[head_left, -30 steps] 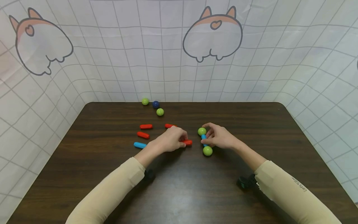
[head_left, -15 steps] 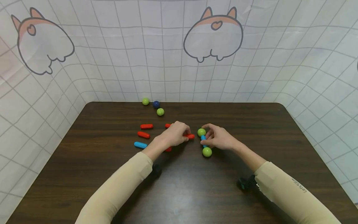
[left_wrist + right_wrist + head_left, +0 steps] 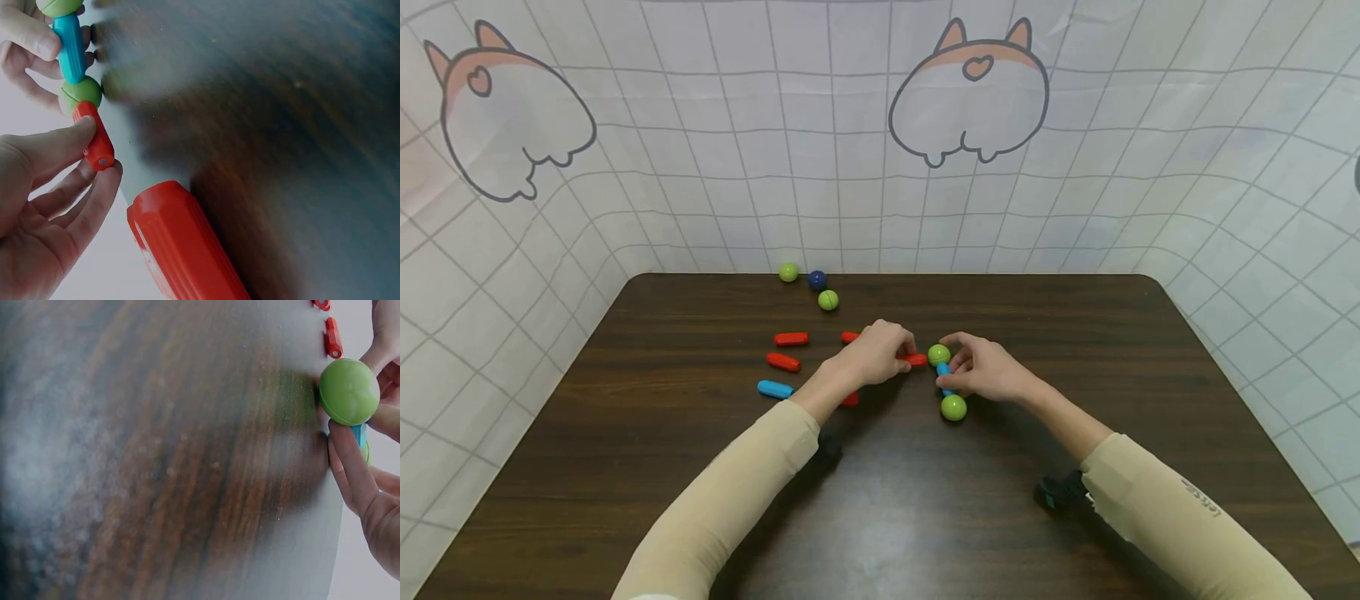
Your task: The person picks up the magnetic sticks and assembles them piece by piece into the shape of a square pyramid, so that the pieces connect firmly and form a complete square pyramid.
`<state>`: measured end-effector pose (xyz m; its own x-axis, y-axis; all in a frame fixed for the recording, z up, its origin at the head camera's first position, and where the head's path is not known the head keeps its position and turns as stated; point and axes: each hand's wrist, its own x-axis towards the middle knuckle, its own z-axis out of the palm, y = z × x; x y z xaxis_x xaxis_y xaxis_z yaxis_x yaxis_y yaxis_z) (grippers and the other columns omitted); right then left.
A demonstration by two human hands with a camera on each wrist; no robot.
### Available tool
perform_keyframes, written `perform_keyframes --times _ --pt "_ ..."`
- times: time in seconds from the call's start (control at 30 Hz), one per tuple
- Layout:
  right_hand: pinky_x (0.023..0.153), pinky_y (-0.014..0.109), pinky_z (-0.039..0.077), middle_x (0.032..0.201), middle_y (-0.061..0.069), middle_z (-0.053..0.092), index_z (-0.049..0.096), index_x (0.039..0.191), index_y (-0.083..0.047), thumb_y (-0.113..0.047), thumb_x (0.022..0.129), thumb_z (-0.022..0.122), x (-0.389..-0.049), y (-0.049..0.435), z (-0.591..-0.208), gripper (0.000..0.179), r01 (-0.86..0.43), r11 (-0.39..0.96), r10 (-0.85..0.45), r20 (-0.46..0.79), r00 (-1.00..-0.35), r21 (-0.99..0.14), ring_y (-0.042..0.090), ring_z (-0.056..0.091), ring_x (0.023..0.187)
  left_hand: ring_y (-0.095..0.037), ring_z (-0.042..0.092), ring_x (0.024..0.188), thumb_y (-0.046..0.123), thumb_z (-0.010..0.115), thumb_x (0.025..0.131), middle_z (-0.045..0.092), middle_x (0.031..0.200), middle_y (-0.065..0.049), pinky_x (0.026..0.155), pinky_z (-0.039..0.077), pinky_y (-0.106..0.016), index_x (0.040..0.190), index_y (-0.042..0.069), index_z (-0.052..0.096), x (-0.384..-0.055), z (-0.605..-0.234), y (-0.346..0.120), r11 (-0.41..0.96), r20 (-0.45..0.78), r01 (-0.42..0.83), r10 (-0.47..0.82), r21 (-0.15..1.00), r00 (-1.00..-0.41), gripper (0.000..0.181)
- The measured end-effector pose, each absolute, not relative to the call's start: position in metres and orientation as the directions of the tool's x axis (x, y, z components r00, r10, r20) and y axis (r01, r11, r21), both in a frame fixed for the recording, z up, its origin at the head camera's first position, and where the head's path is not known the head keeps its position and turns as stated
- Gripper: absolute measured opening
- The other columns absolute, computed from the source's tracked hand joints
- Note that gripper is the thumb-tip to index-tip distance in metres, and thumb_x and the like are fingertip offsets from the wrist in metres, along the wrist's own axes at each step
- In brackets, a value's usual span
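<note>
Between thumb and fingers my left hand [image 3: 876, 353] pinches a short red rod [image 3: 916, 360]; in the left wrist view a small pale spot shows on the rod's near end. The rod's far end meets a green ball [image 3: 81, 94]. My right hand [image 3: 988, 367] pinches a blue rod [image 3: 70, 49] that has this green ball at one end and a second green ball [image 3: 953, 407] at the other. In the right wrist view the nearer green ball [image 3: 350, 392] hides most of the blue rod. My left forearm partly covers other rods on the table.
Left of my left hand lie red rods [image 3: 792, 339] [image 3: 784, 362] and a blue rod [image 3: 775, 389]. Other red rods [image 3: 850, 337] [image 3: 850, 400] show beside my left wrist. Green balls [image 3: 788, 272] [image 3: 828, 300] and a dark blue ball [image 3: 817, 281] sit near the table's far edge.
My left hand has moved right and away from me, bringing the red rod up to the far green ball. My right hand still holds the blue rod in nearly the same place.
</note>
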<state>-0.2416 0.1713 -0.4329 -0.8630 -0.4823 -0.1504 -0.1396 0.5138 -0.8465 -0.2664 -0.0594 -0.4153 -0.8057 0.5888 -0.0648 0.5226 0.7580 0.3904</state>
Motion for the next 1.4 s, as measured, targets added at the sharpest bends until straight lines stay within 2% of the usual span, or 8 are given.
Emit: perform_keyframes --times 0.27,0.57,0.83,1.0,1.4 --pt "0.074 0.039 0.061 0.107 0.017 0.065 0.043 0.147 0.003 -0.014 0.092 0.079 -0.241 0.169 -0.434 0.068 -0.133 0.511 -0.479 -0.153 -0.864 -0.849 0.023 0.071 0.084 -0.019 0.063 0.089 0.012 0.076 0.095 0.068 0.101 -0.006 0.081 0.053 -0.034 0.111 0.005 0.073 -0.270 -0.417 -0.058 0.759 -0.074 0.512 0.584 0.401 -0.808 0.018" --pt "0.075 0.039 0.061 0.108 0.018 0.064 0.042 0.147 0.003 -0.013 0.093 0.078 -0.242 0.169 -0.434 0.067 -0.114 0.500 -0.478 -0.164 -0.863 -0.858 0.024 0.071 0.082 -0.021 0.065 0.100 0.011 0.072 0.098 0.069 0.113 -0.009 0.089 0.053 -0.036 0.118 0.004 0.072 -0.274 -0.418 -0.058 0.758 -0.078 0.511 0.586 0.406 -0.807 0.021" --pt "0.077 0.038 0.061 0.111 0.020 0.063 0.039 0.147 0.008 -0.013 0.092 0.079 -0.240 0.168 -0.434 0.072 -0.021 0.501 -0.408 -0.215 -0.887 -0.865 0.025 0.073 0.083 -0.022 0.066 0.106 0.011 0.072 0.098 0.070 0.116 -0.009 0.092 0.053 -0.037 0.118 0.004 0.072 -0.275 -0.416 -0.058 0.749 -0.066 0.512 0.588 0.421 -0.806 0.021" --pt "0.078 0.039 0.061 0.108 0.019 0.063 0.043 0.144 0.009 -0.013 0.093 0.078 -0.239 0.169 -0.435 0.066 0.006 0.482 -0.388 -0.220 -0.895 -0.876 0.026 0.072 0.084 -0.022 0.065 0.106 0.012 0.073 0.097 0.070 0.118 -0.008 0.092 0.053 -0.036 0.120 0.005 0.072 -0.275 -0.417 -0.062 0.744 -0.055 0.504 0.582 0.438 -0.811 0.024" --pt "0.075 0.039 0.061 0.102 0.016 0.063 0.046 0.151 -0.005 -0.011 0.091 0.080 -0.237 0.165 -0.435 0.069 -0.008 0.478 -0.375 -0.195 -0.906 -0.879 0.026 0.070 0.081 -0.023 0.065 0.104 0.007 0.077 0.094 0.068 0.119 -0.009 0.091 0.054 -0.036 0.122 0.004 0.072 -0.273 -0.410 -0.078 0.747 -0.034 0.475 0.551 0.465 -0.834 0.029"
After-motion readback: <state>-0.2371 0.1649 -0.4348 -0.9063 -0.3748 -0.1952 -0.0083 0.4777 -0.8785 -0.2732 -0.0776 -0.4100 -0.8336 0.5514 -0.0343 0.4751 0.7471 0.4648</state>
